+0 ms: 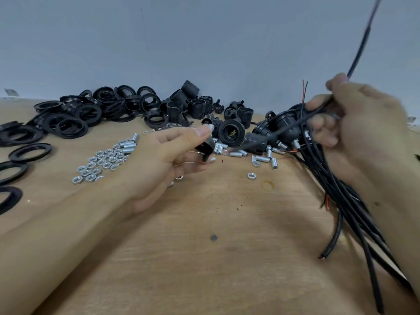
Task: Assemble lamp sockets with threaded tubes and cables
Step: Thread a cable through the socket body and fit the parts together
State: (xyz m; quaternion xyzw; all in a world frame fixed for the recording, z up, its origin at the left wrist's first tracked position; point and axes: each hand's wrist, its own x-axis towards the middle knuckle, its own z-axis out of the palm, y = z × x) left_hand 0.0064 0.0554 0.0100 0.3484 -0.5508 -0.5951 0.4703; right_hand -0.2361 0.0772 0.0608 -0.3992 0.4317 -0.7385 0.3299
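Note:
My left hand [172, 153] holds a small black socket base [205, 146] with a short silver threaded tube at its top, pinched between thumb and fingers above the wooden table [204, 258]. My right hand [359, 123] grips a black cable [359, 53], blurred by motion, that runs up to the top right. A bundle of black cables [345, 201] lies under that hand and trails toward the near right. Loose threaded tubes [263, 158] lie between the two hands.
Black socket bodies [231, 133] are heaped at the back middle. Black threaded rings [75, 114] cover the back left. Silver hex nuts [102, 162] are piled left of my left hand. A yellow rubber band [267, 185] lies mid-table. A grey wall stands behind.

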